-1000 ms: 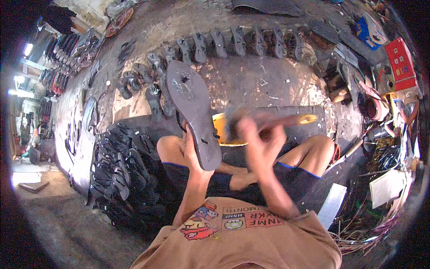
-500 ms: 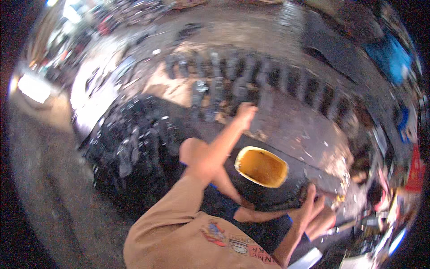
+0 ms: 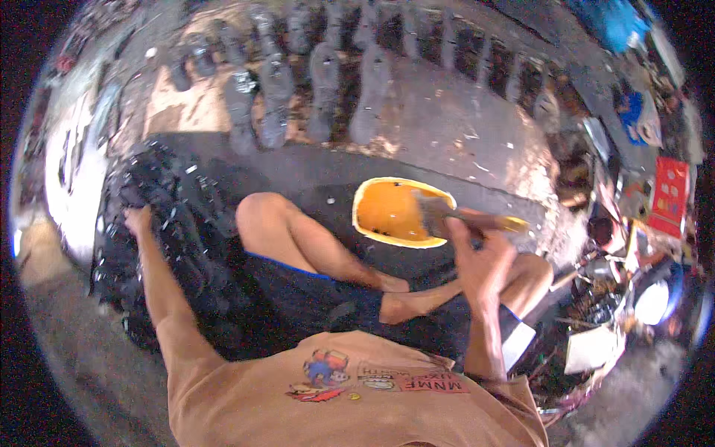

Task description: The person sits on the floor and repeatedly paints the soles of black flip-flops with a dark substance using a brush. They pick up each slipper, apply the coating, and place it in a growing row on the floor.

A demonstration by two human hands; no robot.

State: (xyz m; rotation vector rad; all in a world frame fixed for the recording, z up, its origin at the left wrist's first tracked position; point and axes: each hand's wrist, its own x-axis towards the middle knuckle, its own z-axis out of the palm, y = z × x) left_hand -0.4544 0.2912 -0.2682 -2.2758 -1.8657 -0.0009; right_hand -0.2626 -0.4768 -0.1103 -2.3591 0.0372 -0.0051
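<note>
My right hand (image 3: 485, 257) grips a flat brush (image 3: 477, 220) by its handle. The brush's blurred head hangs over the right side of a pale-rimmed tub (image 3: 357, 210) of orange-yellow liquid. Far to the left, my left hand (image 3: 137, 220) reaches into a heap of glossy black shoe soles (image 3: 197, 216). Its fingers look closed on the edge of one sole, though they are small and partly lost among the dark pieces. Grey-black soles (image 3: 324, 93) lie side by side in rows beyond the tub.
My bare legs (image 3: 279, 227) are folded between the heap and the tub. A dark sheet (image 3: 454, 123) lies under the soles. Tools and scraps crowd the right side, with a red printed sheet (image 3: 669, 195) and a white square piece (image 3: 593, 350). Blue material (image 3: 611, 22) shows at the far right.
My left hand has gone from beside the laid-out soles to the heap at the left. My right hand has risen from the tub's right with the brush over it. The view has shifted.
</note>
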